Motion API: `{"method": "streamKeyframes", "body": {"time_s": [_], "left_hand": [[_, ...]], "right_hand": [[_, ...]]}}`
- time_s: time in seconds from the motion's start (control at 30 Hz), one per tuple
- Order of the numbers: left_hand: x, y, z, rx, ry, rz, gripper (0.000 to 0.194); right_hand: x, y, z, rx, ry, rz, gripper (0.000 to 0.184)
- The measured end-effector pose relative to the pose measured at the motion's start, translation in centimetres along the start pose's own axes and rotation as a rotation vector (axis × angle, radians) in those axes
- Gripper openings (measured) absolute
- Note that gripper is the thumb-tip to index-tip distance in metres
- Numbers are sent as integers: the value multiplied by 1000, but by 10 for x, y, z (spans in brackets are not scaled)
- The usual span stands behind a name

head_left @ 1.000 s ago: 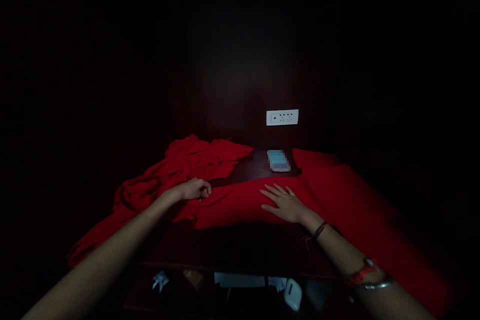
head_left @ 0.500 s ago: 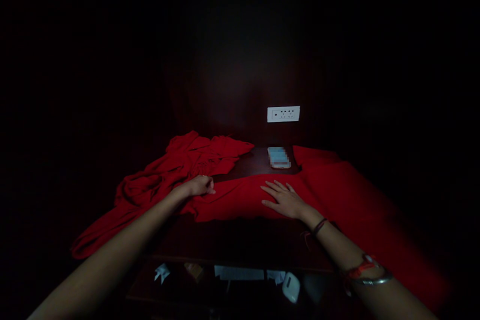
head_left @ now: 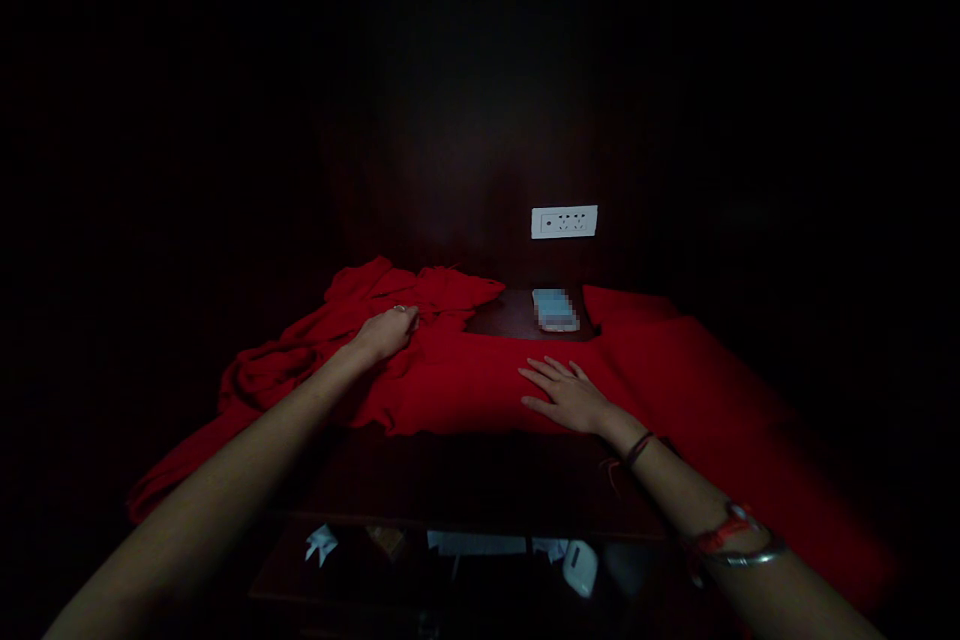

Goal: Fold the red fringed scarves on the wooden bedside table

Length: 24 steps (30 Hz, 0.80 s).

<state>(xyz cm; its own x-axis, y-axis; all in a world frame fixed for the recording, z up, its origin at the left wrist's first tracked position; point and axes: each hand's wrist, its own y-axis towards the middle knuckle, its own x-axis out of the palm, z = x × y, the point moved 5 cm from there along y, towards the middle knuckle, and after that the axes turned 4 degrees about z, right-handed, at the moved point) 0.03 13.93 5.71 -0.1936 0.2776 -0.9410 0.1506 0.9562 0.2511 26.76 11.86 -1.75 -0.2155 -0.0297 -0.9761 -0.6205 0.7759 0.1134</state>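
Note:
A long red cloth stretches across a dark wooden surface, bunched in folds on the left and lying flat in the middle and on the right. My left hand, with a ring on one finger, is closed on the cloth at the edge of the bunched part; the fingertips are partly hidden. On the flat middle stretch, my right hand lies palm down with its fingers spread. Bracelets circle my right wrist and forearm.
A phone with a blurred screen lies behind the cloth. On the dark wall above it is a white socket plate. Below the surface's front edge, an open compartment holds a white rounded object, pale papers and a small brownish item.
My left hand has moved away from me and slightly left, drawing cloth with it, and the part between my hands looks smoother. My right hand stays pressed in nearly the same place.

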Motion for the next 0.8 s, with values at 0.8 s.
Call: {"method": "streamKeyframes", "body": {"time_s": [0.8], "left_hand": [[53,-25,108,171,-368,-193,56]], "right_hand": [[-8,1,15,248,-73,109,67]]}}
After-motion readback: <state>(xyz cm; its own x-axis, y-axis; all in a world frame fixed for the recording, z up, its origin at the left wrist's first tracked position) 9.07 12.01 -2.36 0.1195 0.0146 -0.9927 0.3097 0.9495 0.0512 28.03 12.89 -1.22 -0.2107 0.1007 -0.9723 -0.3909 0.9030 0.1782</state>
